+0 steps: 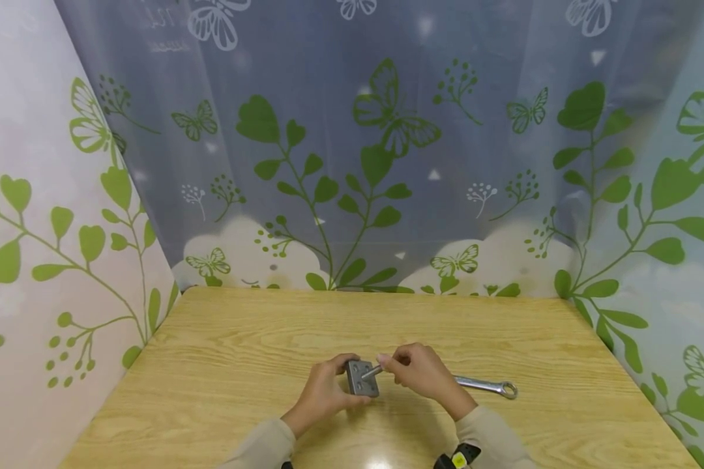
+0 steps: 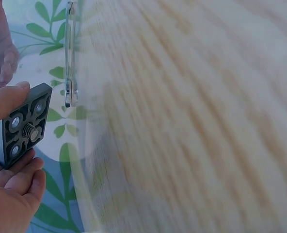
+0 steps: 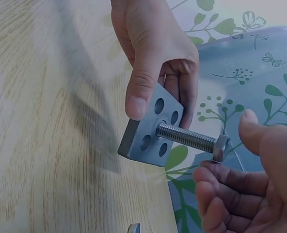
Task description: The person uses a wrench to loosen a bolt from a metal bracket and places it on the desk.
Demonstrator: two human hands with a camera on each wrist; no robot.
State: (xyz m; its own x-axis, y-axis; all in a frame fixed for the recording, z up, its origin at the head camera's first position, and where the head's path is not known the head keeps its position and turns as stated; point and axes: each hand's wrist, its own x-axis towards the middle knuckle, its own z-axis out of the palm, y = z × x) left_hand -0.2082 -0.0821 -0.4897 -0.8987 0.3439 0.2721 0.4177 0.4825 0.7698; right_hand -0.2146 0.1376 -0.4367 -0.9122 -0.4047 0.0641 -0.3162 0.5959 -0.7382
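My left hand (image 1: 322,394) grips a square grey plate (image 1: 356,385) by its edges, tilted up over the table. Round holes sit near the corners of the plate (image 3: 134,141). A silver hex bolt (image 3: 187,137) passes through its centre, with a long threaded length and the head on the right-hand side. On the plate's other face, the bolt's threaded tip (image 2: 33,133) sticks out a little. My right hand (image 3: 260,170) is at the bolt head, a fingertip just under it and the thumb raised apart from it.
A silver wrench (image 1: 487,385) with a ring end lies on the wooden table (image 1: 240,339), right of my right hand and partly hidden by it. Curtains (image 1: 352,195) with leaf and butterfly prints stand along the table's back and sides. A black wrist device (image 1: 459,458) is on my right sleeve.
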